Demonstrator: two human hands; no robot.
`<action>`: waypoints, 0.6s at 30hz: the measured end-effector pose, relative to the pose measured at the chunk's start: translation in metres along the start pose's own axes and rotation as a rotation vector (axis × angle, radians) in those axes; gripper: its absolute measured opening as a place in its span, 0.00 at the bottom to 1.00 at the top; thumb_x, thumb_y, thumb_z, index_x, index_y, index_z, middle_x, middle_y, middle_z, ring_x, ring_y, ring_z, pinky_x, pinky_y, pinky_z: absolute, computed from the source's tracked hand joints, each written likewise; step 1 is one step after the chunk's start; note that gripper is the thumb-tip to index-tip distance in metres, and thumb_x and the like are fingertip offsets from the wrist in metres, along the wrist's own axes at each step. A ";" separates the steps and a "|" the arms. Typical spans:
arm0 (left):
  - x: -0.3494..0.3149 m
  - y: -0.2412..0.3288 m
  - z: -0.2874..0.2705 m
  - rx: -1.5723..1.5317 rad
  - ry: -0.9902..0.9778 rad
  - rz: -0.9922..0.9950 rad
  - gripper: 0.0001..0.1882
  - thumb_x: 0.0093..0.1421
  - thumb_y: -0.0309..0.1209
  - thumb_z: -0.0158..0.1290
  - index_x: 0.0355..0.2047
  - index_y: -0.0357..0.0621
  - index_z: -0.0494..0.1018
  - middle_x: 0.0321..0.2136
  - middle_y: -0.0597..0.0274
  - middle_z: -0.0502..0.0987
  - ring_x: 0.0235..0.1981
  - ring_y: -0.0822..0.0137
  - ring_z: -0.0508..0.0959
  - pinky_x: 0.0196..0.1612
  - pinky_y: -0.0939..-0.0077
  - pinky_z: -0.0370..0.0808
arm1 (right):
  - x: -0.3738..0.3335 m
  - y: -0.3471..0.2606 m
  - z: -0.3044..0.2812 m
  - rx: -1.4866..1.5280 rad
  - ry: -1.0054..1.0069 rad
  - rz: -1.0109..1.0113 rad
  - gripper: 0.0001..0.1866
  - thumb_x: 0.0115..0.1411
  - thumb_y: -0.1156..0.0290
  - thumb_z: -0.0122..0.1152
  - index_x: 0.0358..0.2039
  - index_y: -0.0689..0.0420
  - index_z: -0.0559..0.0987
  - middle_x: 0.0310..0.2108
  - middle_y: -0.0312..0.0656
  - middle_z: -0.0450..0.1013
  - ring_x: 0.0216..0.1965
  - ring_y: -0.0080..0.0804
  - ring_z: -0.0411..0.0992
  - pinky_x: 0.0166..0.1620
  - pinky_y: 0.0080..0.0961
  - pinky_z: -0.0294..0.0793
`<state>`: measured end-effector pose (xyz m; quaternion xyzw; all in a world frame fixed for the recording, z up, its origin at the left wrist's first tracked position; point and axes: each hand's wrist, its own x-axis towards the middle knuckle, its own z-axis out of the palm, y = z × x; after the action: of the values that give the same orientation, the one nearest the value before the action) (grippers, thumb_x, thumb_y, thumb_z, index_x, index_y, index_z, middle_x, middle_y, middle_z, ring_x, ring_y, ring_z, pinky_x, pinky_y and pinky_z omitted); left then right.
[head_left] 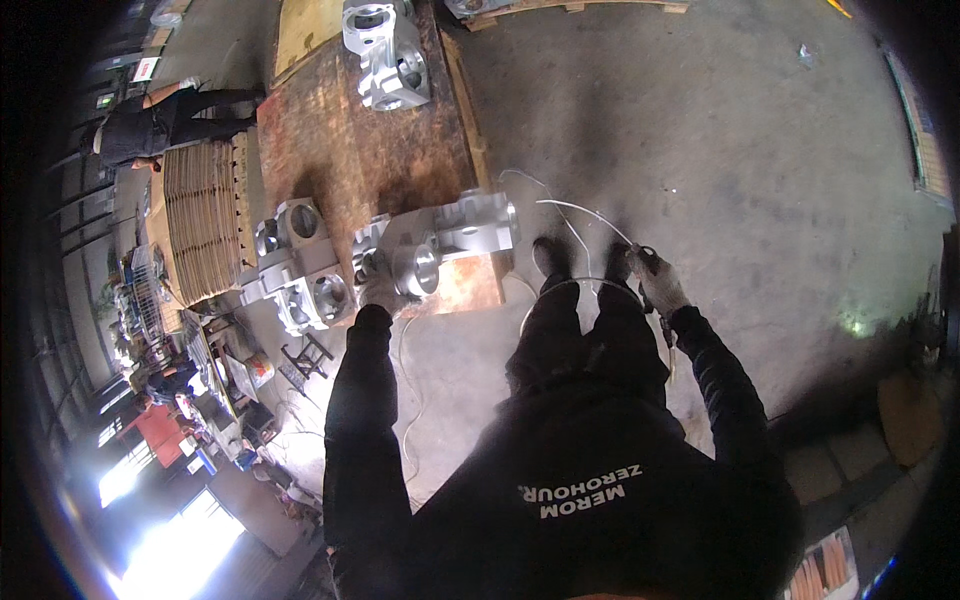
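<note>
My gloved right hand is closed round what looks like an air blow gun, out over the floor beside my legs. Its long thin curved tube reaches left from the hand. A silver metal casting with round bores lies at the near end of the brown worktable. Against its near left side is my gloved left hand, whose fingers blend into the metal. A ribbed cylindrical section of silver metal adjoins the casting on the right. To the left stand more silver castings.
Another silver casting sits at the table's far end. A thin hose trails over the floor near my legs. Left of the table is a stack of cardboard sheets, with another person beyond it. A black stool stands nearer me.
</note>
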<state>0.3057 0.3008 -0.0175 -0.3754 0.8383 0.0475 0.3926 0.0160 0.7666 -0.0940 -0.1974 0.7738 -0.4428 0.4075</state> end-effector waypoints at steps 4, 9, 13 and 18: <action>0.015 -0.019 0.015 -0.352 0.275 0.278 0.69 0.39 0.59 0.66 0.66 0.38 0.33 0.60 0.46 0.58 0.59 0.51 0.61 0.60 0.63 0.61 | 0.019 0.040 0.018 -0.127 0.039 0.033 0.19 0.63 0.56 0.54 0.41 0.61 0.77 0.35 0.58 0.76 0.41 0.54 0.75 0.40 0.40 0.74; 0.048 -0.075 0.046 -1.172 0.198 -0.071 0.33 0.62 0.56 0.48 0.51 0.36 0.68 0.37 0.59 0.76 0.36 0.68 0.75 0.36 0.77 0.72 | 0.041 0.023 0.033 -0.245 0.089 -0.026 0.19 0.64 0.57 0.53 0.44 0.60 0.76 0.36 0.52 0.77 0.38 0.46 0.76 0.42 0.38 0.74; 0.063 -0.069 0.072 -1.123 0.392 -0.339 0.31 0.65 0.56 0.43 0.40 0.35 0.75 0.24 0.64 0.75 0.22 0.68 0.71 0.24 0.70 0.70 | 0.038 -0.022 0.026 -0.047 0.157 0.129 0.20 0.65 0.54 0.50 0.46 0.59 0.76 0.36 0.51 0.77 0.37 0.35 0.77 0.43 0.40 0.74; 0.116 -0.084 0.081 -0.652 0.377 0.193 0.22 0.68 0.45 0.40 0.44 0.37 0.71 0.27 0.53 0.77 0.29 0.55 0.77 0.29 0.59 0.74 | 0.001 0.003 0.029 0.023 0.142 0.181 0.19 0.64 0.57 0.52 0.48 0.56 0.76 0.32 0.44 0.77 0.32 0.26 0.75 0.33 0.27 0.73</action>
<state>0.3640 0.2023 -0.1356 -0.4023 0.8679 0.2785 0.0855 0.0386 0.7522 -0.1054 -0.0902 0.8102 -0.4262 0.3922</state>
